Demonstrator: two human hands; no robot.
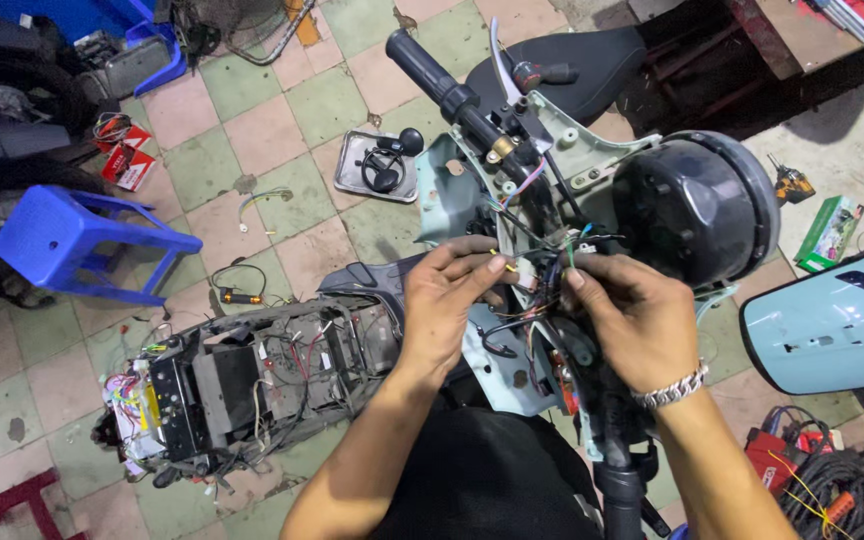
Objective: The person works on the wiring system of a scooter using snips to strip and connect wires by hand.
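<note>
A stripped scooter handlebar assembly with pale green plastic housing and a black round speedometer lies in front of me. My left hand pinches a small white wire connector in the bundle of coloured wires under the bar. My right hand, with a silver bracelet on the wrist, grips the same wire bundle from the other side. Both hands are close together at the middle of the handlebar. The black left grip points away from me.
An opened scooter rear frame with loose wiring lies on the tiled floor at left. A blue plastic stool, a metal tray with a black part, a pale blue body panel, a small green box and red cables surround me.
</note>
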